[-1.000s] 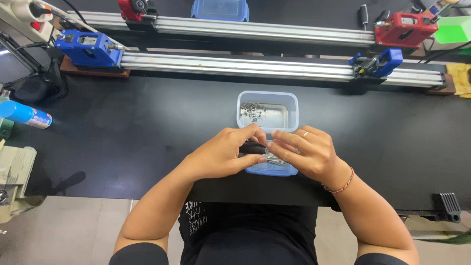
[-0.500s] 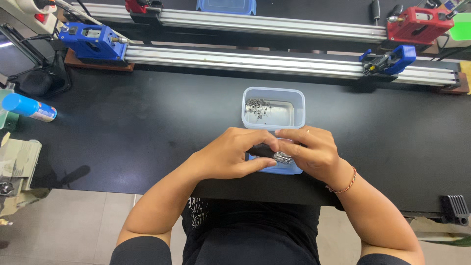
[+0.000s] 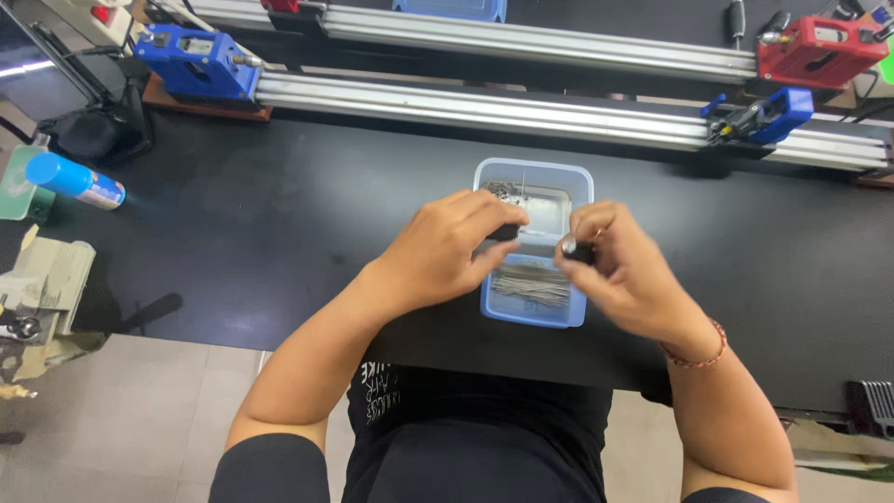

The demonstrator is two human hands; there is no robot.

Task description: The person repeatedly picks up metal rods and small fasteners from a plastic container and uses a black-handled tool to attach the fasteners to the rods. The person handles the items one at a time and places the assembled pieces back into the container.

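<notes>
Both hands apart above blue parts tray (image 3: pixel 579 177): left hand (image 3: pixel 445 250) pinches dark piece (image 3: pixel 507 231); right hand (image 3: pixel 626 268) grips small black cylinder (image 3: pixel 577 250).

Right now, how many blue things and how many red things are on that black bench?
Blue: 5 (clamp block on the left, clamp on the right, spray can, bin at the top, tray under the hands)
Red: 2 (block at the right, piece at the top)
Total: 7
</notes>
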